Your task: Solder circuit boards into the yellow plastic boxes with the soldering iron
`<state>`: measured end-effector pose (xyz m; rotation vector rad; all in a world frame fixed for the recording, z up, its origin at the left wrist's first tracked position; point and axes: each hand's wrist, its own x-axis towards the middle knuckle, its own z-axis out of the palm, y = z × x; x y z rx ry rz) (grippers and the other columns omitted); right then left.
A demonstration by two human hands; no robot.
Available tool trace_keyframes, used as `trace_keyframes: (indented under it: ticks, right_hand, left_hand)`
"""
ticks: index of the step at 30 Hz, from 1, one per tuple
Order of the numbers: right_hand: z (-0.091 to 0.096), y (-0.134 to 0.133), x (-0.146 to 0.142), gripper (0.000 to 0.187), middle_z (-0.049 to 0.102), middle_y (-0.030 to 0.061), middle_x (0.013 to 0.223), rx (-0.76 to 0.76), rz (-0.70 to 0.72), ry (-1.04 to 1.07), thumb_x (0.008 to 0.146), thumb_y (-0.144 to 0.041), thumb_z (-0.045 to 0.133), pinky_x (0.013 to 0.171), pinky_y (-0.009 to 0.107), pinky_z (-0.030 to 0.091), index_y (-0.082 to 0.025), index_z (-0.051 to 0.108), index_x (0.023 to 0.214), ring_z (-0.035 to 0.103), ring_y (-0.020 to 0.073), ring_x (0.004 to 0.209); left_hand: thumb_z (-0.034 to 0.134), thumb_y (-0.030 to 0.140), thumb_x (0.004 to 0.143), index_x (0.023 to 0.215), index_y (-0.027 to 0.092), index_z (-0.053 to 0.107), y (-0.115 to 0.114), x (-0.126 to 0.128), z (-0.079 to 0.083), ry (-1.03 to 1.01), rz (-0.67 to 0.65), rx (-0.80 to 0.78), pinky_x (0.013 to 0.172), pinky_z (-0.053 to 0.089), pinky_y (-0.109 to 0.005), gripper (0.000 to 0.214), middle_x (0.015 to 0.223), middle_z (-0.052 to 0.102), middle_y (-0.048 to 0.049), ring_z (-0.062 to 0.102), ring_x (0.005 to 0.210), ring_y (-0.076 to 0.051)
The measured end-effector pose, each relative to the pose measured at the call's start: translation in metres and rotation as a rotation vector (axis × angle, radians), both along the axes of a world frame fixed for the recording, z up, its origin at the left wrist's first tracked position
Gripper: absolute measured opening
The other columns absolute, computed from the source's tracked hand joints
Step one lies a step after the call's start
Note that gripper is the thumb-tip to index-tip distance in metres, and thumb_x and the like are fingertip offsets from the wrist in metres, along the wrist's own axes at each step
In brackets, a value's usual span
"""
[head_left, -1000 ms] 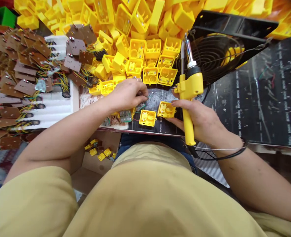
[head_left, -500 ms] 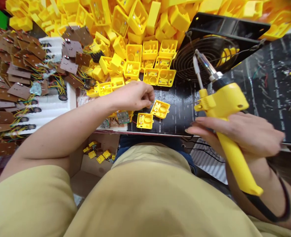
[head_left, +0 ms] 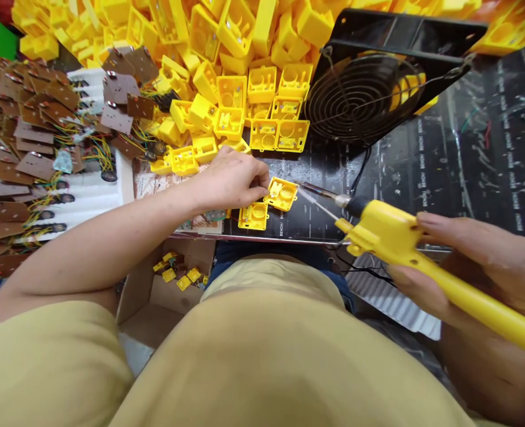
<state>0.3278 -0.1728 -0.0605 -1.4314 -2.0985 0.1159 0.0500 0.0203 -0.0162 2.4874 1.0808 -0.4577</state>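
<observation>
My left hand point(head_left: 231, 178) rests on the black mat, fingers curled and pinched beside a small yellow plastic housing point(head_left: 282, 194); what they pinch is hidden. A second yellow housing point(head_left: 254, 216) lies just in front of it. My right hand point(head_left: 467, 261) is wrapped round the handle of a yellow soldering gun point(head_left: 391, 234), whose metal tip point(head_left: 309, 191) points left and nearly touches the first housing.
A big heap of yellow housings point(head_left: 226, 53) fills the back. Brown circuit boards with wires point(head_left: 26, 130) cover the left. A black fan point(head_left: 364, 95) stands at the back right on the black mat point(head_left: 467, 160). A cardboard box with small yellow parts point(head_left: 177, 276) sits below the table edge.
My right hand swung the soldering gun from upright down to nearly level, so its tip now points at the housing. My left hand stayed beside that housing.
</observation>
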Motion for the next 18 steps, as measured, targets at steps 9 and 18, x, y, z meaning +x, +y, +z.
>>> trace_keyframes:
  ticks: [9, 18]
  right_hand:
    - [0.015, 0.024, -0.042, 0.013, 0.077, 0.0002, 0.083, 0.126, 0.169, 0.113, 0.093, -0.023, 0.077, 0.065, 0.022, 0.063, -0.025, 0.067, 0.100, 0.075, 0.0164, 0.069]
    - [0.028, 0.042, -0.047, 0.018, 0.077, -0.0029, 0.082, 0.123, 0.256, 0.069, 0.090, -0.023, 0.082, 0.062, 0.024, 0.063, -0.027, 0.065, 0.094, 0.073, 0.0139, 0.066]
  left_hand:
    - [0.060, 0.020, 0.087, 0.091, 0.021, 0.076, -0.006, 0.004, 0.000, -0.035, -0.022, 0.064, 0.099, 0.046, -0.041, 0.017, 0.083, 0.074, -0.0033, 0.070, 0.093, -0.024]
    - [0.063, 0.018, 0.084, 0.082, 0.020, 0.074, -0.005, 0.010, 0.004, -0.012, -0.046, 0.078, 0.103, 0.041, -0.045, 0.012, 0.082, 0.073, -0.0035, 0.070, 0.098, -0.026]
